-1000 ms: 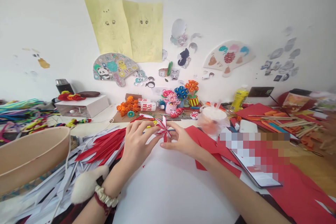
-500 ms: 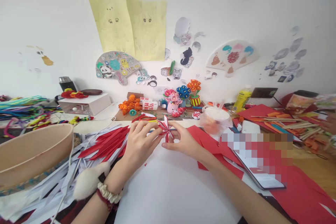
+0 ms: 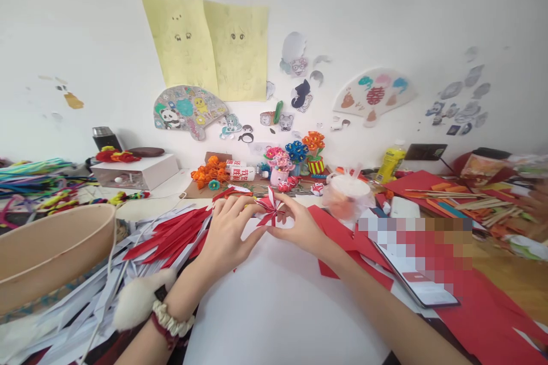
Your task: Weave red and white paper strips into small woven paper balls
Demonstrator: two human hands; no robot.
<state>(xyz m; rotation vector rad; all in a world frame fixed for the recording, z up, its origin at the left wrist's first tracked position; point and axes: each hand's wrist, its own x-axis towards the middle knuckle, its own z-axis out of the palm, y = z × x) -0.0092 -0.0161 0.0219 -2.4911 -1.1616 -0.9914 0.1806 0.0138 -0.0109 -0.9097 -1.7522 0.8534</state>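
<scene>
- Hands are brought together over the white sheet (image 3: 274,296) at the middle of the desk (image 3: 514,279), with a small red-and-white paper star (image 3: 269,211) pinched between them.
- Left hand (image 3: 226,236) is closed on the star's left side, fingertips curled onto its folds; a scrunchie (image 3: 171,319) is worn on that wrist.
- Right hand (image 3: 299,228) is closed on the star's right side, thumb below and forefinger above, apparently so that the folded points are kept from springing apart.
- Star is held just above the sheet, raised a little off it, at the fingertips of both hands and between them, probably so that its points can be seen and worked.
- Red and white strips (image 3: 171,234) are heaped left of the sheet, close beside the left hand, likely kept within reach.
- Red paper (image 3: 492,313) is spread right of the sheet.
- Paper flowers (image 3: 295,151) stand beyond the sheet, against the wall.
</scene>
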